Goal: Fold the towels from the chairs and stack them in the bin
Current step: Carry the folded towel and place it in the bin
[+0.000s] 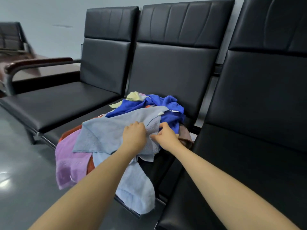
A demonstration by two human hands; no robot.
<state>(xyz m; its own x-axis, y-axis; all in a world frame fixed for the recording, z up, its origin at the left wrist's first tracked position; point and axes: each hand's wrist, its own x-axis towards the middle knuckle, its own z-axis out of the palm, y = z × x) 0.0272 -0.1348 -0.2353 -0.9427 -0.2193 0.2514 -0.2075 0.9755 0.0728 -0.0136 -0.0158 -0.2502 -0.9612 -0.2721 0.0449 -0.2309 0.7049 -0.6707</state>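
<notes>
No writing can be read anywhere; two small white tags (167, 112) stick out at the far edge of the grey-blue towel (106, 130), too small to make out. That towel is soft terry with a woven patterned band near its end, and it lies crumpled on top of the heap on the middle chair (169, 67). The left hand (134, 133) rests knuckles-up on it with fingers curled into the cloth. The right hand (166, 133) pinches the towel's banded edge between thumb and fingers. Under it lie a royal-blue towel (169, 103), a pale yellow cloth (132, 97), a lilac towel (69, 161) and a light-blue towel (137, 188), both hanging over the seat front. The chairs are smooth black padded leatherette with stitched panels.
</notes>
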